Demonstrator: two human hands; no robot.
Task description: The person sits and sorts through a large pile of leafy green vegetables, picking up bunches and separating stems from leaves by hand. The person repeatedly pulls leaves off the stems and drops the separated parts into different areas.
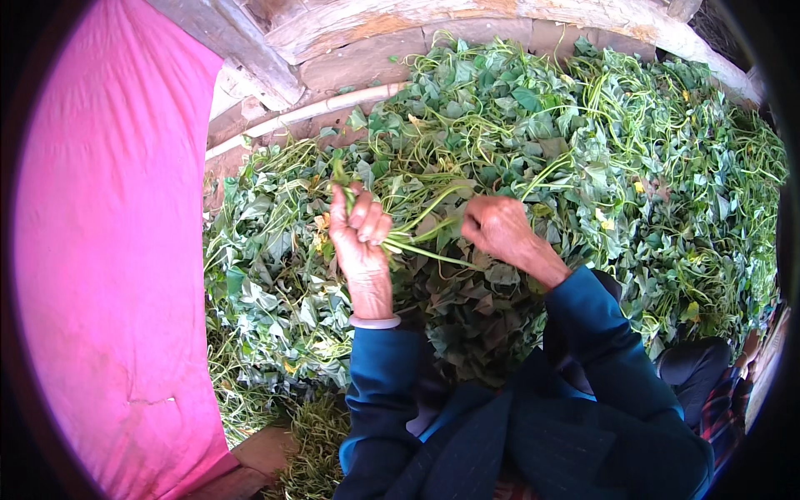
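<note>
A bunch of green leaf stems (406, 240) lies across the grip of my left hand (361, 240), with the stem ends spreading to the right. Some greenery pokes out above its thumb. My right hand (503, 231) is just beyond those stems, back upward and fingers curled in. Its fingertips are hidden, so whether it pinches a stem cannot be told. Below both hands spreads a large heap of leafy green vines (500, 131), with long pale stems and a few yellowed leaves. A pale bangle (374, 322) circles my left wrist.
A pink cloth (119, 250) hangs along the left side. Behind the heap run a pale pole (325, 109) and a thick wooden beam (400, 25). A pile of cut stems (312, 444) lies at lower left. Dark-clothed legs, perhaps another person's (697, 365), show at lower right.
</note>
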